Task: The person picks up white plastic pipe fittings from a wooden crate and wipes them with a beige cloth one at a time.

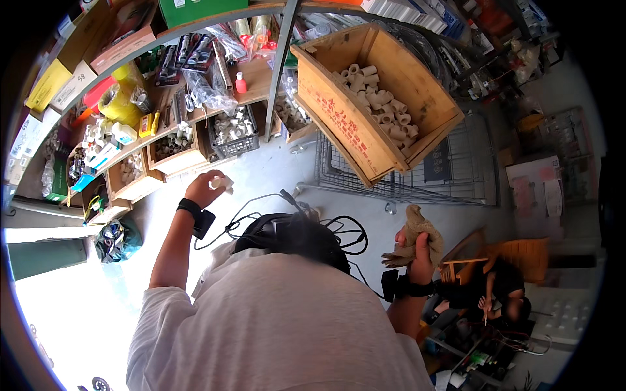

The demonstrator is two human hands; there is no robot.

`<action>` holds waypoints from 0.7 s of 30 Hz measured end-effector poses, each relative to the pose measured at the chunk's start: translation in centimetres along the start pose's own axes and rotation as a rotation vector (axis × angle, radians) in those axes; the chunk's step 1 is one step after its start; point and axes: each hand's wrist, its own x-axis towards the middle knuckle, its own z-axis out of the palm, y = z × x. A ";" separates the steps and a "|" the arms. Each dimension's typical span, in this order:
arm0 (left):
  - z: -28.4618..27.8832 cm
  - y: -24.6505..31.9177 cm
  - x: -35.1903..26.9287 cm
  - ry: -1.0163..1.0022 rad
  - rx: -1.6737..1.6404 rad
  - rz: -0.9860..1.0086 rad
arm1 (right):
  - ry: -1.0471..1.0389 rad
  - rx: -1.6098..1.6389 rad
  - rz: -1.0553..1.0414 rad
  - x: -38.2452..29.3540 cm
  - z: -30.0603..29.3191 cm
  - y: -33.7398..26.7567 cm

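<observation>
My left hand [205, 189] is raised at the left of the view with its fingers around a white plastic pipe fitting [221, 183]. At the right, my right hand [421, 251] grips a crumpled brown cloth [421, 229]. Ahead, a large wooden crate [342, 115] with red writing rests tilted on a wire-mesh cart [455, 188]. White pipe fittings [379, 100] are piled inside the crate. Neither hand touches the crate. Both wrists bear black straps with small dark devices.
Shelves at the left carry bagged goods, a small red bottle [240, 83], wooden bins [178, 156] and a black plastic basket [237, 141] of fittings. Black cables [352, 234] lie on the floor before me. Another person [508, 293] sits at the lower right beside an orange chair [525, 256].
</observation>
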 end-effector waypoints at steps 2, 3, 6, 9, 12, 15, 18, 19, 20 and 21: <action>1.4 -0.9 0.8 -0.002 0.037 0.016 | 0.043 -0.021 0.011 -0.2 -0.4 0.3; 1.7 -0.8 1.6 -0.004 0.012 -0.003 | 0.066 -0.033 0.014 -0.3 -0.6 0.5; 2.2 -0.9 5.2 0.058 -0.104 -0.009 | 0.127 -0.008 0.016 -0.3 -0.9 0.9; 1.9 -2.4 10.4 0.290 -0.087 0.033 | 0.099 0.010 0.017 0.3 -1.2 0.5; 1.5 -4.0 13.5 0.442 0.015 0.007 | 0.103 0.008 0.023 0.7 -1.2 0.4; 1.3 -4.7 14.1 0.511 -0.066 -0.055 | 0.128 -0.004 0.016 0.8 -1.1 0.1; 1.3 -4.4 13.1 0.478 -0.065 -0.016 | 0.130 0.002 0.027 0.8 -1.7 0.3; 0.9 -3.6 12.7 0.423 -0.085 -0.045 | 0.130 0.008 0.034 0.8 -1.9 0.5; 0.5 -2.7 12.5 0.366 -0.105 -0.074 | 0.131 0.004 0.031 0.8 -1.9 0.5; 0.1 -1.8 12.6 0.362 -0.111 -0.034 | 0.132 0.003 0.025 0.9 -1.9 0.4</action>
